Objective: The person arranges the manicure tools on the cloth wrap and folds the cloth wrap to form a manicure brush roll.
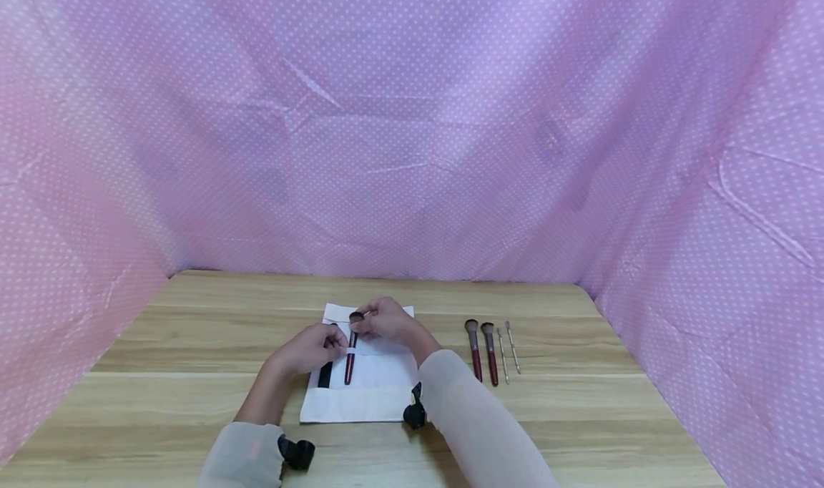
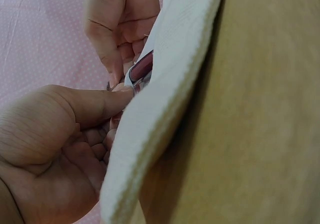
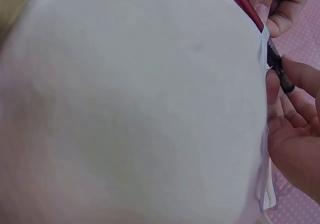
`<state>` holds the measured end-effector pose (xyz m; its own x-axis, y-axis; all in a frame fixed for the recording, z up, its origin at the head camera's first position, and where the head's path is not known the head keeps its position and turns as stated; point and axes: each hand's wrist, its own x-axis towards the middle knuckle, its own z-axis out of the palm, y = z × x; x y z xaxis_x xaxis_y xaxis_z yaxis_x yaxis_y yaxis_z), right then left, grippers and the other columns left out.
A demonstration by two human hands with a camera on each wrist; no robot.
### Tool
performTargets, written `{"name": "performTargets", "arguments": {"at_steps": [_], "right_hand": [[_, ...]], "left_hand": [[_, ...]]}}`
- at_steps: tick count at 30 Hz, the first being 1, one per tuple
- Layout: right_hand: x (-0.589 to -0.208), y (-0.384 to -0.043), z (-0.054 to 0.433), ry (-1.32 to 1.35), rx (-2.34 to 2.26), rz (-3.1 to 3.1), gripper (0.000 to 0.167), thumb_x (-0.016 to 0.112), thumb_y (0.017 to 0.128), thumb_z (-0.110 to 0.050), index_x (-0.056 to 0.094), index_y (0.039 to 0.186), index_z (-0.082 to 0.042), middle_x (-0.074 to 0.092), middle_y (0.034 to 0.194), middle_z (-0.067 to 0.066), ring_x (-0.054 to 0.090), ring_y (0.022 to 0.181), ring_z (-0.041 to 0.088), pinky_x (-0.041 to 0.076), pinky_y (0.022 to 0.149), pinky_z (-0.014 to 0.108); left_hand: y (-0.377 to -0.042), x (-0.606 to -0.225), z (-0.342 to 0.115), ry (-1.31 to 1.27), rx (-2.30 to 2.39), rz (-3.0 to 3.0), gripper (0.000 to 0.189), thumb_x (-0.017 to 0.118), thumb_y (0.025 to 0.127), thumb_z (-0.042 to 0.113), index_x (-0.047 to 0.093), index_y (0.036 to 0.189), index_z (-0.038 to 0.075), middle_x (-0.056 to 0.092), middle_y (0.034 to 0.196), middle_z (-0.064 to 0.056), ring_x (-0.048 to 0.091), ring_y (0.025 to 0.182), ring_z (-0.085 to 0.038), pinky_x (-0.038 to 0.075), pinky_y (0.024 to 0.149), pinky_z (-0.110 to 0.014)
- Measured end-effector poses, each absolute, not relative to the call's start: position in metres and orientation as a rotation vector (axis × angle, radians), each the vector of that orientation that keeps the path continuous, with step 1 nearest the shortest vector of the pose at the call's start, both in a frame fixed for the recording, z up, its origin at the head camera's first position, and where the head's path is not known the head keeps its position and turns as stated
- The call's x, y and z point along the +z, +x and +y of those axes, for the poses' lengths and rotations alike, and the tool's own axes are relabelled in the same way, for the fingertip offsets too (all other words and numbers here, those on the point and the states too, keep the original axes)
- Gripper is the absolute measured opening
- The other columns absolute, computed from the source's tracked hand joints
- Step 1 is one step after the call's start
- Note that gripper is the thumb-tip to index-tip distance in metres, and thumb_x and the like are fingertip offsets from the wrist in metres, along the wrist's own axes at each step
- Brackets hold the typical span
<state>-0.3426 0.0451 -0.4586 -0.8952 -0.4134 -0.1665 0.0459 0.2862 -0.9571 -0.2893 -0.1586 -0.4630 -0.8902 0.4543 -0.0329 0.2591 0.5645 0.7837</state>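
Note:
A white cloth brush roll (image 1: 386, 373) lies unfolded on the table. On it is a makeup brush (image 1: 350, 370) with a dark red handle, its bristles pointing away from me. My right hand (image 1: 389, 321) pinches this brush near the bristle end, as the right wrist view also shows with the dark ferrule (image 3: 273, 56) between thumb and fingers. A white elastic band (image 2: 128, 76) crosses over the handle. My left hand (image 1: 314, 349) pinches the band beside the brush with thumb and fingertips. Left of the brush, a black strip-like piece (image 1: 325, 375) lies on the roll, partly hidden by the left hand.
Right of the roll, two makeup brushes (image 1: 492, 359) with red handles lie side by side. Two thin metal tools (image 1: 513, 348) are beside them. The wooden table (image 1: 579, 416) meets a pink dotted cloth (image 1: 412, 209) at the back and sides.

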Motion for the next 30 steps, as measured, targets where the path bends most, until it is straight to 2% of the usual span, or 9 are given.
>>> {"name": "performTargets", "arguments": {"at_steps": [3,6,12,19,30], "right_hand": [[-0.4588,-0.3423,0.0439,-0.312,-1.664,2.173,0.013,0.070,0.095,-0.001,0.071,0.107,0.002,0.072,0.091,0.008,0.067,0.076,0.015,0.058,0.071,0.028],[-0.4587,-0.3418,0.0431,-0.295,-1.653,2.218,0.009,0.068,0.096,-0.003,0.073,0.102,0.002,0.070,0.090,0.007,0.064,0.075,0.015,0.056,0.069,0.026],[-0.4560,-0.3402,0.0442,-0.339,-1.534,2.317,0.008,0.070,0.096,-0.004,0.076,0.099,-0.002,0.071,0.087,0.004,0.064,0.073,0.013,0.054,0.067,0.024],[-0.4527,-0.3375,0.0460,-0.355,-1.477,2.298,0.008,0.069,0.094,0.001,0.076,0.097,-0.001,0.072,0.085,0.007,0.067,0.071,0.015,0.056,0.068,0.026],[-0.4514,-0.3355,0.0471,-0.388,-1.376,2.279,0.005,0.074,0.091,-0.001,0.078,0.091,-0.004,0.073,0.083,0.006,0.065,0.069,0.014,0.054,0.065,0.025]], "left_hand": [[-0.2892,-0.4628,-0.1585,0.583,1.225,2.570,0.010,0.060,0.095,-0.003,0.066,0.094,0.005,0.060,0.084,-0.002,0.055,0.080,-0.017,0.046,0.073,-0.031],[-0.2891,-0.4619,-0.1580,0.564,1.226,2.571,0.010,0.060,0.095,-0.003,0.066,0.094,0.005,0.060,0.084,-0.002,0.055,0.080,-0.017,0.046,0.073,-0.032],[-0.2889,-0.4611,-0.1578,0.542,1.231,2.569,0.010,0.060,0.096,-0.002,0.066,0.094,0.005,0.059,0.084,-0.003,0.054,0.080,-0.017,0.045,0.073,-0.033],[-0.2885,-0.4620,-0.1578,0.533,1.232,2.562,0.010,0.060,0.096,-0.002,0.066,0.094,0.005,0.060,0.084,-0.002,0.054,0.080,-0.017,0.046,0.073,-0.031],[-0.2857,-0.4603,-0.1566,0.510,1.237,2.563,0.007,0.061,0.096,0.000,0.067,0.096,0.003,0.060,0.087,-0.003,0.054,0.083,-0.019,0.046,0.076,-0.034]]}}
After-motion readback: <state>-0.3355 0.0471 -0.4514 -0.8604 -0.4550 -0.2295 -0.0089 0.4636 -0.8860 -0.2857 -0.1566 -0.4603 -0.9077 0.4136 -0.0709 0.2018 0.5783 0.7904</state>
